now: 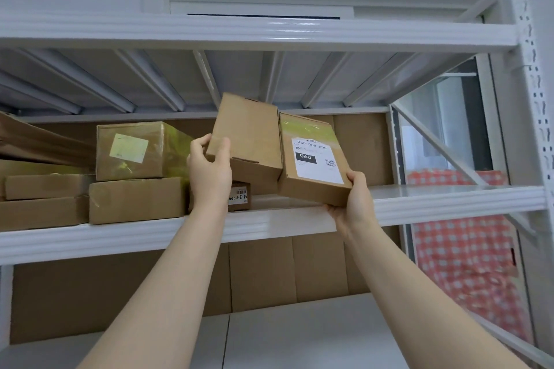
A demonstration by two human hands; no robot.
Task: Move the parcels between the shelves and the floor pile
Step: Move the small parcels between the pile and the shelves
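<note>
at the shelf (449, 201), left hand (209, 169) grips the plain parcel (247, 136), right hand (355, 204) the labelled parcel (313, 159); both likely need levelling next.

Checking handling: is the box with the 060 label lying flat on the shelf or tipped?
Tipped: the labelled box slants, its top face turned toward the camera, its near corner gripped by the right hand.

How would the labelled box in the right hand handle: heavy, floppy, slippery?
Probably light: the right hand holds the labelled box tilted by one corner. Likely stiff: its edges look straight and uncrushed. The glossy tape on top might be slick, but bare cardboard should grip well.
</note>
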